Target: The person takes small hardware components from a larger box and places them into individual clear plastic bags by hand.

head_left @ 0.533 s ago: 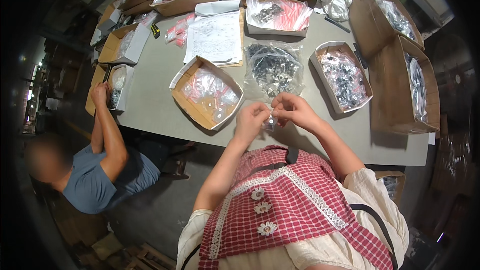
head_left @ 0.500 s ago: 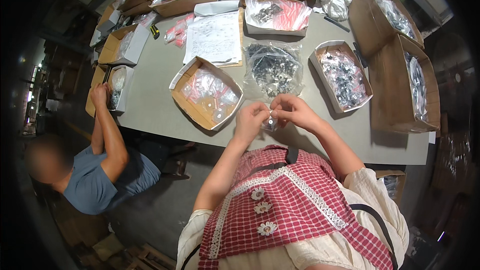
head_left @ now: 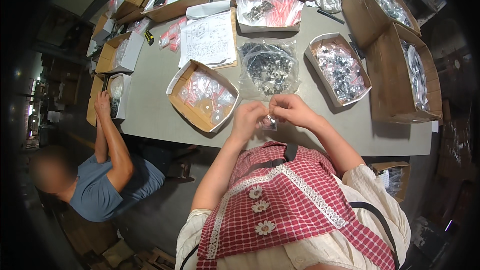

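A small clear plastic bag point(head_left: 270, 124) hangs between my hands near the table's front edge, with a small part inside too little to make out. My left hand point(head_left: 248, 119) pinches its upper left side. My right hand point(head_left: 291, 110) has its fingers closed on the top right of the same bag. Just beyond my hands lies a large open plastic bag point(head_left: 270, 70) full of small black and silvery parts. To the left is a cardboard tray point(head_left: 175, 101) of small clear bags with parts; to the right, another tray point(head_left: 316, 62) holds many filled bags.
A box point(head_left: 270, 27) with red-edged bags and metal parts stands beyond. Printed papers point(head_left: 207, 37) lie left of it. Tall cardboard boxes point(head_left: 387, 80) line the right side. At the left, a co-worker in a blue shirt point(head_left: 107, 185) reaches into a box point(head_left: 122, 105).
My view has shifted slightly. Both my hands stay together on the small bag, which hangs a little differently below the fingers. The co-worker's arms have moved slightly.
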`<control>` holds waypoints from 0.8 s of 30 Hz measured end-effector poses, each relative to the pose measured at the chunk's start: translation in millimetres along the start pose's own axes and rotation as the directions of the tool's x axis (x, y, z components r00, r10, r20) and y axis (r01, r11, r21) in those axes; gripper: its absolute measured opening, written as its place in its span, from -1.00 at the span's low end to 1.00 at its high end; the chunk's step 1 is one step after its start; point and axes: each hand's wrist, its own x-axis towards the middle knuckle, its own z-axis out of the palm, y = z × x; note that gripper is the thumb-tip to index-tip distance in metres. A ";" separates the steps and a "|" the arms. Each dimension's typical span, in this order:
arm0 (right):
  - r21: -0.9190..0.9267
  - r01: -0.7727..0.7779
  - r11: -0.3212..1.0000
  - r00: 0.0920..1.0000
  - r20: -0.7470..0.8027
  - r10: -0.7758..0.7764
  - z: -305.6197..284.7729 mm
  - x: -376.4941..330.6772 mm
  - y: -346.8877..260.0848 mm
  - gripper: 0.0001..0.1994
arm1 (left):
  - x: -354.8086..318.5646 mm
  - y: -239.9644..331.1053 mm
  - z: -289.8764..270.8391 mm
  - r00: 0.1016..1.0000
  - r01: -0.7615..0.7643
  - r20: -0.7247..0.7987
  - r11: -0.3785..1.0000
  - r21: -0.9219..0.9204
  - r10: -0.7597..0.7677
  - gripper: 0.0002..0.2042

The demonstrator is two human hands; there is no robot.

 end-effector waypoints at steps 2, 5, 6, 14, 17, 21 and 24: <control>0.044 -0.048 0.998 0.999 -0.006 0.048 2.4 -0.1 -3.3 -0.84 | -3.0 2.6 3.6 1.000 -0.016 -0.003 0.999 -0.041 0.016 -0.82; 0.199 -0.057 0.978 0.998 0.012 0.056 1.5 -1.4 -4.3 -0.83 | -6.6 6.3 10.9 0.997 -0.076 -0.009 0.996 -0.037 0.076 -0.84; 0.264 -0.050 0.963 0.999 0.024 0.045 1.8 -0.9 -5.5 -0.83 | -7.1 6.9 11.5 0.995 -0.103 -0.015 0.994 -0.024 0.103 -0.84; 0.458 -0.073 0.886 0.986 -0.101 0.134 -10.6 -13.4 -12.3 -0.85 | 1.8 11.1 2.5 0.989 -0.111 -0.097 0.993 -0.033 0.107 -0.87; 0.511 0.208 0.834 0.898 -0.437 0.043 -33.5 -26.3 -5.8 -0.87 | 4.9 18.7 -28.8 0.929 -0.159 -0.317 0.979 0.126 0.191 -0.89; 0.484 0.348 0.803 0.782 -0.622 0.037 -55.8 -37.6 2.9 -0.88 | 11.3 -7.3 -114.4 0.852 0.286 -0.261 0.014 0.958 0.454 -0.70; 0.422 0.171 0.890 0.864 -0.498 0.070 -43.8 -34.5 8.5 -0.86 | 12.3 -17.0 -127.4 0.932 0.341 -0.352 0.120 0.933 0.087 -0.70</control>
